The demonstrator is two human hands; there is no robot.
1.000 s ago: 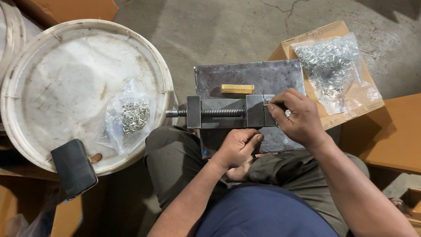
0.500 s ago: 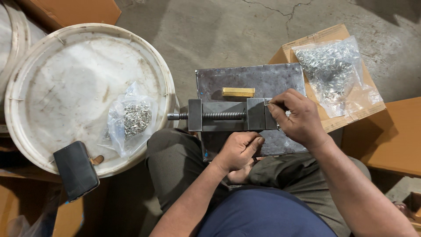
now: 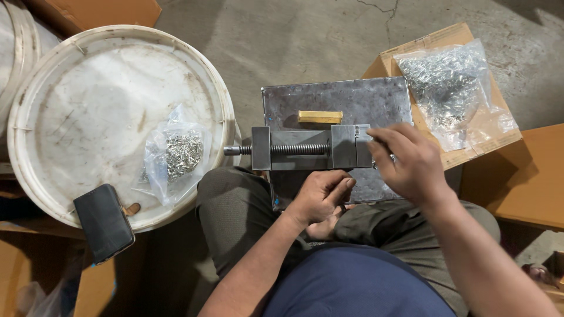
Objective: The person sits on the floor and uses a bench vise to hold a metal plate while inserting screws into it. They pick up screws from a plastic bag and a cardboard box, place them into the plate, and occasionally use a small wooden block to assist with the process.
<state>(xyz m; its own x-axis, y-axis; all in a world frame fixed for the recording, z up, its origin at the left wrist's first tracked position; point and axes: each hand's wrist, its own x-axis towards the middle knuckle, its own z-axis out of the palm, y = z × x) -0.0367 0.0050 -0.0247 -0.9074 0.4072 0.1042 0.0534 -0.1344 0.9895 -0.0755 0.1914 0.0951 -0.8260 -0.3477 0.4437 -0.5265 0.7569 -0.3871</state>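
Note:
A small steel vise with a threaded screw lies across a grey metal plate resting on my lap. A brass-coloured bar lies on the plate just behind the vise. My right hand hovers over the vise's right jaw, fingertips pinched together at the jaw's top; whether a tiny part sits between them I cannot tell. My left hand is curled against the near edge of the plate, below the vise, its fingers folded in.
A white round drum lid at left carries a clear bag of small metal pieces and a dark phone. At right, a cardboard box holds a larger bag of metal pieces. More boxes stand around; concrete floor behind.
My right hand has shifted slightly along the vise's right jaw, its fingertips now at the jaw's top. The left hand stays at the plate's near edge.

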